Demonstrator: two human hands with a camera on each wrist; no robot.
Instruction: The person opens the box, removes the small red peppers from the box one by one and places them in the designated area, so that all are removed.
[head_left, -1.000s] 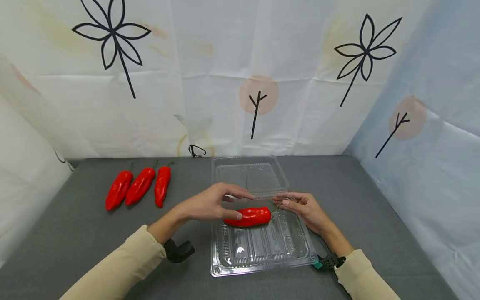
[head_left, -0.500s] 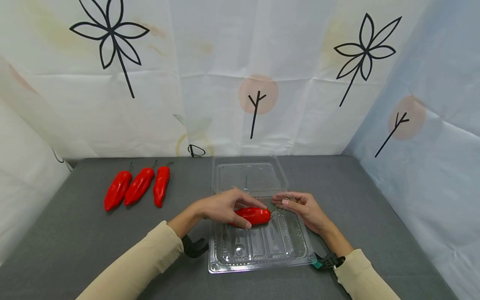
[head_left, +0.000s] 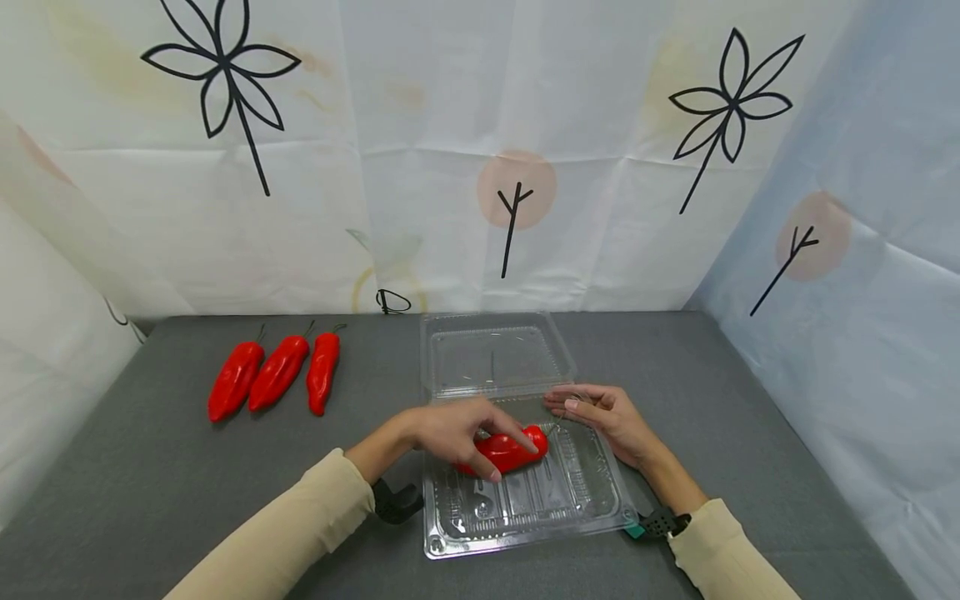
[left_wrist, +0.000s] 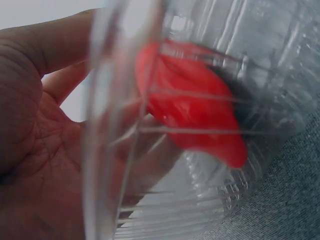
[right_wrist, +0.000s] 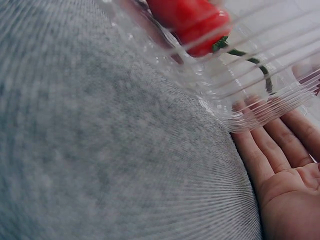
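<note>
A clear plastic clamshell container [head_left: 525, 533] stands with its lid folded back. Inside it lies a red pepper [head_left: 504, 452], tilted, its green stem [right_wrist: 250, 59] toward the rear right corner. My left hand [head_left: 457, 432] reaches over the left wall and holds the pepper, fingers curved across its top and thumb on the near side. Seen through the plastic in the left wrist view, the pepper [left_wrist: 190, 100] hides part of the fingers. My right hand [head_left: 611, 421] grips the container's rear right corner, fingers outside the wall [right_wrist: 260, 117] and thumb at the rim.
Three red peppers [head_left: 279, 372] lie in a row at the back left of the grey table [head_left: 360, 383]. The flat lid [head_left: 495, 354] reaches toward the back wall, hung with white printed cloth [head_left: 420, 192]. A dark strap is on each wrist.
My left hand has moved right and then toward me over the pepper. The pepper has shifted nearer to me and turned slightly. My right hand stays at the corner.
</note>
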